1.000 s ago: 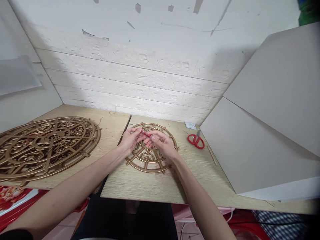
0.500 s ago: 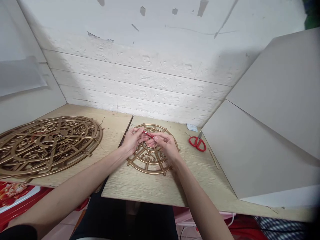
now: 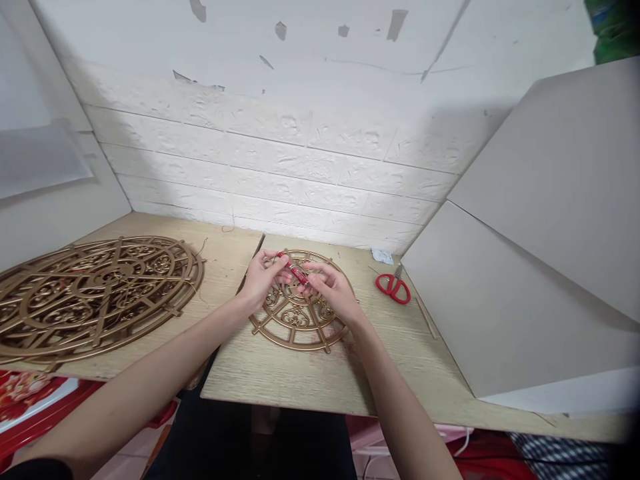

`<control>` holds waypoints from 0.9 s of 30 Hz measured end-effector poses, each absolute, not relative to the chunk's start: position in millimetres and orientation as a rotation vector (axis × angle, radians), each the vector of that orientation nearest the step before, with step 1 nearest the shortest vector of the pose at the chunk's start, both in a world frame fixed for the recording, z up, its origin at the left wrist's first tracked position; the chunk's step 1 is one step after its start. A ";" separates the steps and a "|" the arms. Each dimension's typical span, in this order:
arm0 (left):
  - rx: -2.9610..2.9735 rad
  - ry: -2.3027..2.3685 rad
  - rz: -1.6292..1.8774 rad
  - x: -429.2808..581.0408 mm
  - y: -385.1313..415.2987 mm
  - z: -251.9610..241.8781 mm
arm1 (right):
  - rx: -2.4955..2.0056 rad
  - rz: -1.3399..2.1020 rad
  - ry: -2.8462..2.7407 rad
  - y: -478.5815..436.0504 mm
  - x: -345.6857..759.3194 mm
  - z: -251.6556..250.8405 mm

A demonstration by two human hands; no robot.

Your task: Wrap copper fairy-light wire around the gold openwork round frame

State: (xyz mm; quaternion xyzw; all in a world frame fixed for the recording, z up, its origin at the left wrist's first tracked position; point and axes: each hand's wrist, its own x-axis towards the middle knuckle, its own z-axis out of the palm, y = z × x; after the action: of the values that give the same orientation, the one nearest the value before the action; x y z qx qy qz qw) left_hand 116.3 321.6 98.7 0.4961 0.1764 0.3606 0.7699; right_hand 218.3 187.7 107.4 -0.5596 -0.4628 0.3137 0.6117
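Observation:
A slim red tube (image 3: 299, 272) with pale markings is held slantwise between both hands; its exact kind is too small to read. My left hand (image 3: 261, 279) is closed on the upper left end with thumb and fingers. At the lower right end, my right hand (image 3: 333, 288) pinches the tube. Below both hands, a small round gold openwork ornament (image 3: 296, 319) with scrolls and short spokes lies flat on the board, partly covered by the fingers.
Larger round gold lattice pieces (image 3: 107, 287) lie stacked at left, with loose threads on top. Red-handled scissors (image 3: 393, 288), a crumpled pale blue wrapper (image 3: 382, 256) and a thin stick (image 3: 426, 317) lie at right. White panels (image 3: 540, 253) and a brick-patterned wall (image 3: 280, 160) enclose the table.
The hands have moved slightly apart and turned the red tube, so more of its length shows. The tube now slopes more steeply down to the right.

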 end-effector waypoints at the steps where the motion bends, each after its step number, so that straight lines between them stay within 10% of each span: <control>1: 1.113 0.380 0.792 116.4 321.3 98.7 | -1.301 0.723 -1.066 187.9 218.2 106.9; 27: 1.314 0.390 0.914 113.6 338.4 101.0 | -1.459 0.590 -1.039 194.5 229.6 92.2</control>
State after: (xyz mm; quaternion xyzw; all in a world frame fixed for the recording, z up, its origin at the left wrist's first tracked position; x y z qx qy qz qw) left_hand 113.6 338.4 101.0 0.5851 0.1739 0.4069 0.6796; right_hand 229.6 194.5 92.2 -0.6260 -0.4458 0.2532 0.5876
